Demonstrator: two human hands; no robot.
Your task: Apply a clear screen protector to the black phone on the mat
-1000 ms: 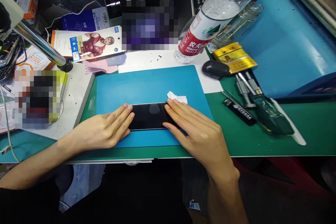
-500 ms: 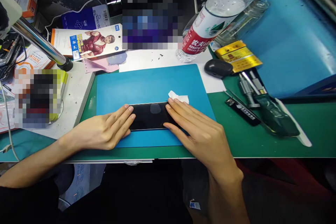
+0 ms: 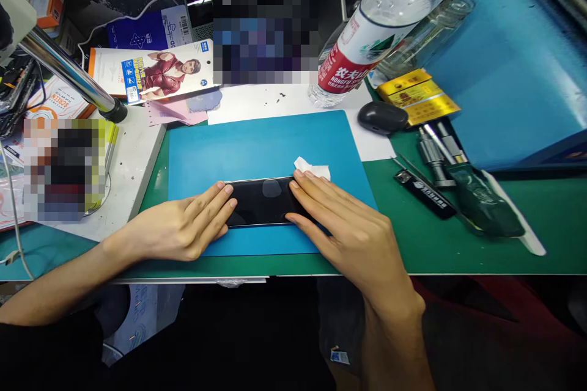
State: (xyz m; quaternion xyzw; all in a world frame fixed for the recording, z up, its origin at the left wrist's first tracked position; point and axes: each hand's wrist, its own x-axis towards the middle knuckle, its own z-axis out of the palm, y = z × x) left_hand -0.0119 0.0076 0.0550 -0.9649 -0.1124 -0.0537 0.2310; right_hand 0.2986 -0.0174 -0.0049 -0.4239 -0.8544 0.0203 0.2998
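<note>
A black, glossy smartphone (image 3: 259,204) lies lengthwise on a blue mat (image 3: 257,140), a pale round patch showing near its far edge. My left hand (image 3: 183,226) covers the phone's left end, its fingers close together and bent over the glass. The right end is under my right hand (image 3: 348,229), fingers reaching across to the far edge and thumb near the close edge. Both ends of the phone are hidden by my hands. A crumpled white tissue (image 3: 314,168) touches the fingertips of my right hand.
Behind the mat stand a large plastic water bottle (image 3: 348,61) and a black mouse-like case (image 3: 382,118). To the right lie a yellow box (image 3: 419,98), screwdrivers (image 3: 433,156) and a black-handled tool (image 3: 424,194). A metal lamp post (image 3: 76,73) and a printed package (image 3: 160,70) are at left.
My hands and the phone keep their places. Only the camera view has shifted very slightly.
</note>
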